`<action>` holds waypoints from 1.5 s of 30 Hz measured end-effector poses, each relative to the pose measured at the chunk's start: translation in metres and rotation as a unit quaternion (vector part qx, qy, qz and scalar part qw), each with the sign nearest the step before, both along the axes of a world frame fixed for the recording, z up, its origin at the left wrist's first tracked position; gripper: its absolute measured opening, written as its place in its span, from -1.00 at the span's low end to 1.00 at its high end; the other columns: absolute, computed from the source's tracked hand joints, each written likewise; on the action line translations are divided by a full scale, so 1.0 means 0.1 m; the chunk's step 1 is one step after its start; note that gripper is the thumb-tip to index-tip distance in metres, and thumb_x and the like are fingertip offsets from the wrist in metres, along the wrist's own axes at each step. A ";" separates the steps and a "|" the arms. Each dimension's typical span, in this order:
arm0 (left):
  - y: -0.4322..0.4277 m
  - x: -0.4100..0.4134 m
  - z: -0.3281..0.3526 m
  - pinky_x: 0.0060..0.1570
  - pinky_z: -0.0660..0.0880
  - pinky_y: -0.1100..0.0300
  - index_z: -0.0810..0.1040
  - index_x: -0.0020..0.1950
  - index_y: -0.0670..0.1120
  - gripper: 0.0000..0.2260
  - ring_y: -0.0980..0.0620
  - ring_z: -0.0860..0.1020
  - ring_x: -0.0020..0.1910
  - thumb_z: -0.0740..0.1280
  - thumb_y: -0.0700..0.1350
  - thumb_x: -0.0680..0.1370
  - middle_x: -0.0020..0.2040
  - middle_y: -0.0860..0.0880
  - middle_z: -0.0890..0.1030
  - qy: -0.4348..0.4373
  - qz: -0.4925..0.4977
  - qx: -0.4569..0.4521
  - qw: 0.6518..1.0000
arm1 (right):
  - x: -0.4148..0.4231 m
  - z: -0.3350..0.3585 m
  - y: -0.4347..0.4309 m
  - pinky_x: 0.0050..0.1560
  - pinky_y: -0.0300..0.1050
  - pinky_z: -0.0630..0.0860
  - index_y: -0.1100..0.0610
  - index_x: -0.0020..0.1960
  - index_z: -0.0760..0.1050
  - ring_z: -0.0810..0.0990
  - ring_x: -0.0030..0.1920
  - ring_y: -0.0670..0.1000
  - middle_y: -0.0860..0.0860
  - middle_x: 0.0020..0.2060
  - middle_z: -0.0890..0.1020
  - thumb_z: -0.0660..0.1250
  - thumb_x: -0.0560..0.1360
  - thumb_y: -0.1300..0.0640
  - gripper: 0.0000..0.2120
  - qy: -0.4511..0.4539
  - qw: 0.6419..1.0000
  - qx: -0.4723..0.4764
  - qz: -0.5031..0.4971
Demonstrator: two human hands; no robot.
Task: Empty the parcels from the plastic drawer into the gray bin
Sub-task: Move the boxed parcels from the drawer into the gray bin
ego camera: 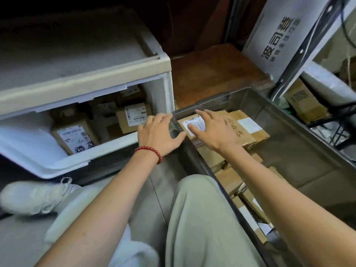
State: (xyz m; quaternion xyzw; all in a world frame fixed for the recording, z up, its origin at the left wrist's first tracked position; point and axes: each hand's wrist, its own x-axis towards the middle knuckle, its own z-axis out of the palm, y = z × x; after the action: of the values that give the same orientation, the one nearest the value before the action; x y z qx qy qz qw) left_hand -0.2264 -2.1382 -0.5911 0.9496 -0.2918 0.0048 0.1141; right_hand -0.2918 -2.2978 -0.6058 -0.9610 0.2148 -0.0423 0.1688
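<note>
Right hand (pixel 212 130) lay flat, fingers straight, on a labelled parcel (pixel 194 121) in the gray bin (pixel 285 120) at 3 o'clock, likely settling it. Left hand (pixel 157 132), fingers spread and holding nothing, hovered at the bin's rim. Boxes (pixel 75 136) sat in the plastic drawer (pixel 38 145) at 9 o'clock, not yet moved.

A white laced sneaker (pixel 32 197) rests at lower left, and at upper right a white carton printed with dark characters (pixel 273 41) stands by a brown wooden board (pixel 215 72).
</note>
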 end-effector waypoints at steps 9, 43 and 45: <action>1.32 0.00 0.25 0.27 0.29 -0.06 0.21 0.51 0.07 -0.38 -0.07 0.33 0.38 0.20 0.29 0.51 0.45 0.00 0.32 -0.038 0.107 0.081 0.990 | 0.20 0.25 1.21 0.37 0.10 0.34 -0.02 0.49 0.26 0.32 0.42 0.06 0.01 0.44 0.36 0.19 0.55 -0.22 -0.43 -0.083 0.989 0.065 0.104; 1.20 1.56 -0.70 0.42 0.12 -0.23 0.03 0.56 -0.01 -0.30 -0.18 0.18 0.49 0.17 0.28 0.54 0.53 -0.13 0.18 0.149 0.200 0.111 0.962 | 1.82 -0.82 1.12 0.42 0.09 0.30 0.26 0.45 0.15 0.35 0.39 0.22 0.24 0.37 0.35 0.38 0.52 0.02 -0.34 0.003 0.977 0.213 0.002; 1.11 1.65 -0.75 0.41 0.17 -0.22 0.01 0.56 -0.01 -0.28 -0.17 0.20 0.48 0.22 0.25 0.53 0.52 -0.14 0.18 0.185 0.206 0.054 0.959 | 1.88 -0.87 1.09 0.39 0.07 0.34 0.26 0.43 0.17 0.39 0.37 0.22 0.23 0.35 0.40 0.39 0.51 0.02 -0.35 0.013 0.977 0.212 0.002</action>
State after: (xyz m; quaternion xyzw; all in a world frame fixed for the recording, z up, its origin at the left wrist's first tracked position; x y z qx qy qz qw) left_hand -0.0617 -2.0272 -0.6659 0.9782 -0.0629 -0.1639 0.1110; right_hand -0.1041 -2.1889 -0.6923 -0.9044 0.2189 0.0170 0.3659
